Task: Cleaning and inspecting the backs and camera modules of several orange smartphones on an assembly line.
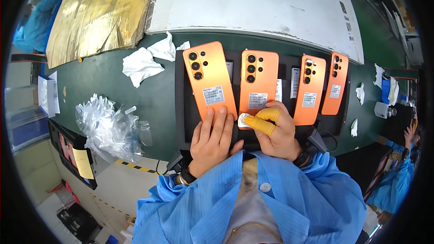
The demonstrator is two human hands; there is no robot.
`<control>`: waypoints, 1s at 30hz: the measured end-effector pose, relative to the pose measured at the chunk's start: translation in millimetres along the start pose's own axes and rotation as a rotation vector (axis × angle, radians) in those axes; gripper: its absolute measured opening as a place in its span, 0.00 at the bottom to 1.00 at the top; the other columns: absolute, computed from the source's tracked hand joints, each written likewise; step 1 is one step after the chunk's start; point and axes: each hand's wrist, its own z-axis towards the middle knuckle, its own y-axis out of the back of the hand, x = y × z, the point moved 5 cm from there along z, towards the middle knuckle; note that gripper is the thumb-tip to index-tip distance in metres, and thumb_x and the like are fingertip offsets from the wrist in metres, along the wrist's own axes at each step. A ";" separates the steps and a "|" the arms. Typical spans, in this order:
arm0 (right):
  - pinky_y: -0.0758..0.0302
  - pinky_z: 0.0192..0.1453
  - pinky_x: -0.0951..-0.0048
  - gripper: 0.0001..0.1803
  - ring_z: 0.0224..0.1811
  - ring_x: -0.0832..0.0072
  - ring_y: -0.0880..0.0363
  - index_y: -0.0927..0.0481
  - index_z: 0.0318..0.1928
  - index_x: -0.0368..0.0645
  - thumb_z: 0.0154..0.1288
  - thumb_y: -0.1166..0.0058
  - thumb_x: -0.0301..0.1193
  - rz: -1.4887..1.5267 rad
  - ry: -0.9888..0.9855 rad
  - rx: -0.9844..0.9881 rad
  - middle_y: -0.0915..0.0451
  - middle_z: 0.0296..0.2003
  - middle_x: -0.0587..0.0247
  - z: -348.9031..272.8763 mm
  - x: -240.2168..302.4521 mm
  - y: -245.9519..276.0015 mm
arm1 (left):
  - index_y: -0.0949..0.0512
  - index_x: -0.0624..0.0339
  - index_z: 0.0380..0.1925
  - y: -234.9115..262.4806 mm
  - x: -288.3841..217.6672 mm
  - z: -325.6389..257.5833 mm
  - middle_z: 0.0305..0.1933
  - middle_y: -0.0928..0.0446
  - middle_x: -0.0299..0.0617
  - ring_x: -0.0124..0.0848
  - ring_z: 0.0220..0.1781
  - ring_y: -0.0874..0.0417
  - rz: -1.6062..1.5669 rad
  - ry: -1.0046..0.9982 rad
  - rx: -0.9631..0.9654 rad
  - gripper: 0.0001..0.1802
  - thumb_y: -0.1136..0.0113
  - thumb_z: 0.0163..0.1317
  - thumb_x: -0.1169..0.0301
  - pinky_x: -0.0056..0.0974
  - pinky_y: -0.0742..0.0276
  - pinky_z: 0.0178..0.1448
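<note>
Side by side in a black tray [181,108] lie several orange smartphones, backs up, each with dark camera lenses and a silver label. My left hand [212,138] rests with its fingers stretched out on the lower end of the leftmost phone [209,70]. Yellow finger cots cover fingers of my right hand [278,131], which pinches a small white wipe [244,120] against the lower edge of the second phone [264,74]. To the right are a third phone [311,88] and, tilted beside it, a narrower-looking fourth phone [335,81].
Crumpled white cloths [141,67] lie behind on the green table [104,79]. A heap of clear plastic film [110,126] sits at left, near a black tray with a yellow sheet [82,163]. A white board [253,4] spans the back. Another person's sleeve [393,180] shows at right.
</note>
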 end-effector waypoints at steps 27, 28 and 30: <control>0.24 0.52 0.58 0.13 0.40 0.57 0.24 0.16 0.42 0.40 0.54 0.40 0.19 -0.266 0.137 0.012 0.24 0.35 0.59 86.8 -9.9 -31.1 | 0.19 0.61 0.57 3.6 4.7 2.6 0.65 0.23 0.47 0.48 0.69 0.25 -0.133 0.017 -0.085 0.28 0.45 0.67 0.52 0.47 0.26 0.63; 0.24 0.52 0.58 0.13 0.40 0.57 0.24 0.16 0.42 0.40 0.54 0.40 0.19 -0.272 0.152 0.024 0.24 0.35 0.59 96.4 -16.3 -39.4 | 0.19 0.61 0.57 4.9 5.7 2.7 0.65 0.23 0.47 0.48 0.69 0.25 -0.139 0.029 -0.100 0.28 0.45 0.67 0.52 0.47 0.26 0.63; 0.26 0.53 0.59 0.09 0.39 0.57 0.25 0.16 0.38 0.39 0.57 0.45 0.20 -0.401 0.146 -0.012 0.23 0.34 0.57 117.2 -28.0 -50.5 | 0.19 0.61 0.57 6.3 5.6 2.0 0.66 0.23 0.47 0.48 0.69 0.25 -0.176 0.036 -0.086 0.28 0.44 0.66 0.52 0.48 0.26 0.63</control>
